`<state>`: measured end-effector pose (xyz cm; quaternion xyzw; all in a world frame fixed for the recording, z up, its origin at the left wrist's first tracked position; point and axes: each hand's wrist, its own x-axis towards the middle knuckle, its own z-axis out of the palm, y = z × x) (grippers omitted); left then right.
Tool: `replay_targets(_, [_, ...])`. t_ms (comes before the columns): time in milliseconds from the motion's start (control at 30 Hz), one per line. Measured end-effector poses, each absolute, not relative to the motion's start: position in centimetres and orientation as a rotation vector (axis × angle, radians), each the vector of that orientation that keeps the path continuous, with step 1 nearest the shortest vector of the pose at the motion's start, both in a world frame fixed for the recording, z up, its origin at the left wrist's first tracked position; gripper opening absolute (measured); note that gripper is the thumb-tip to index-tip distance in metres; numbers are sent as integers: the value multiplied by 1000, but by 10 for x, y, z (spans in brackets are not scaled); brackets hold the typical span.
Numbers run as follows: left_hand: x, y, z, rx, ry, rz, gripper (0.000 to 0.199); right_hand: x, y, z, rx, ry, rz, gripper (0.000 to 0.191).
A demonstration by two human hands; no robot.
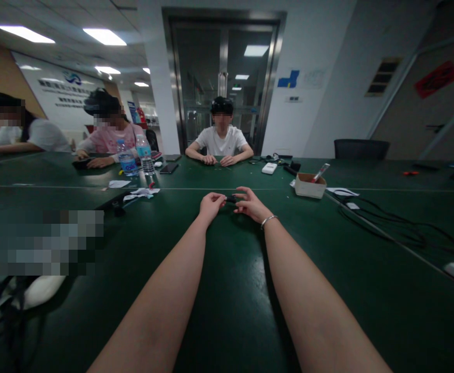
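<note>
Both of my arms reach forward over the dark green table (pixel 234 290). A small black object (pixel 230 199) is between my hands, just above or on the tabletop; its exact kind is too small to make out. My left hand (pixel 211 205) pinches its left end between thumb and fingers. On the other side, my right hand (pixel 252 205) has its fingers apart and curved around the object's right end. Whether those fingertips touch it I cannot tell. A silver bracelet (pixel 268 221) circles my right wrist.
A small box (pixel 310 186) with a pen-like item stands ahead right, near black cables (pixel 390 223). Two water bottles (pixel 145 155), crumpled paper (pixel 143 193) and a phone (pixel 169 168) lie ahead left. A person (pixel 222 140) sits opposite; two others sit at left.
</note>
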<state>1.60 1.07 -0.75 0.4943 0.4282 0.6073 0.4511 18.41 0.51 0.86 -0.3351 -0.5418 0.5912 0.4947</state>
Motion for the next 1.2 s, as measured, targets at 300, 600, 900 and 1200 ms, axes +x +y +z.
replay_targets(300, [17,8,-5,1199,1060,1512,5,184,4,9,-829,-1319,1441,43])
replay_targets(600, [17,6,-4,1221,1040,1506,10,182,3,11,-909,-1336,1443,22])
replay_targets(900, [17,6,-5,1230,1052,1501,11,181,4,12,-934,-1348,1433,10])
replay_targets(1200, [19,7,-3,1165,1053,1489,12,181,3,14,-915,-1306,1450,9])
